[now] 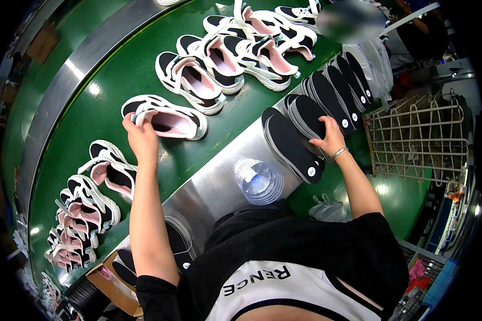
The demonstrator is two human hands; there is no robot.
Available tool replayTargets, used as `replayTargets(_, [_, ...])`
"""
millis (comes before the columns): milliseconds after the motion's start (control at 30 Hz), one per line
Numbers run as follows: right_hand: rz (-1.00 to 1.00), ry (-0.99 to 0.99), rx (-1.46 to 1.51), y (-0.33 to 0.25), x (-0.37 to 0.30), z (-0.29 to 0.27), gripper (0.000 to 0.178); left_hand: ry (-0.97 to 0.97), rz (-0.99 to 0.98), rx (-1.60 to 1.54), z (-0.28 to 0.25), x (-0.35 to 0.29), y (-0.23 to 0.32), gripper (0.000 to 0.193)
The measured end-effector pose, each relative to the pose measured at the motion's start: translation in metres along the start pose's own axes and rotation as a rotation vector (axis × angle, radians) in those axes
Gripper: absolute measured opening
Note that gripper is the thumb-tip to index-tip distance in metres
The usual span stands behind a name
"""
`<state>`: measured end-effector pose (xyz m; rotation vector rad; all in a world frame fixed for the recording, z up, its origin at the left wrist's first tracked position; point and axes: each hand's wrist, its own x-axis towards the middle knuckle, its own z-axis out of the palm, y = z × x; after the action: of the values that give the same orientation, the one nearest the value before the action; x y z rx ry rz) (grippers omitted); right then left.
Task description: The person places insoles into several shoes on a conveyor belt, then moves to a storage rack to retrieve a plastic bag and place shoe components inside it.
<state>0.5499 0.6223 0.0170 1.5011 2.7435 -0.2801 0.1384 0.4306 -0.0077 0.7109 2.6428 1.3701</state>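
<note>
The left hand (140,134) grips 1 shoe (181,122) on the green worktop (124,72), its pink opening right of the fingers. The right hand (331,138) curves around the black insole stack's (305,113) near end; whether it grips, I cannot tell.

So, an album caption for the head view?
Left hand on a pink-lined sneaker, right hand at black insoles.

The lone head view, a wide fisheye, looks steeply down from above the near side of the table (118,80), fairly close over it.
</note>
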Motion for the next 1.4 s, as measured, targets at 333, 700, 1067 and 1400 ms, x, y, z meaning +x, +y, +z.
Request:
replayTargets(333, [0.106, 0.04, 0.061, 0.002, 0.0, 0.006, 0.07, 0.031, -0.049, 0.131, 0.008, 0.005, 0.011, 0.031])
replayTargets(700, [-0.019, -0.061, 0.052, 0.011, 0.018, 0.002, 0.071, 0.032, -0.09, 0.101, 0.003, 0.001, 0.0, 0.037])
replayTargets(1067, [0.032, -0.215, 0.882, -0.044, 0.038, -0.038, 0.026, -0.025, -0.341, -0.251, 0.003, -0.011, 0.011, 0.038])
replayTargets(1400, [-0.794, -0.517, 0.01, -0.292, 0.112, 0.03, 0.026, 0.03, -0.214, -0.12, 0.003, -0.033, 0.013, 0.026])
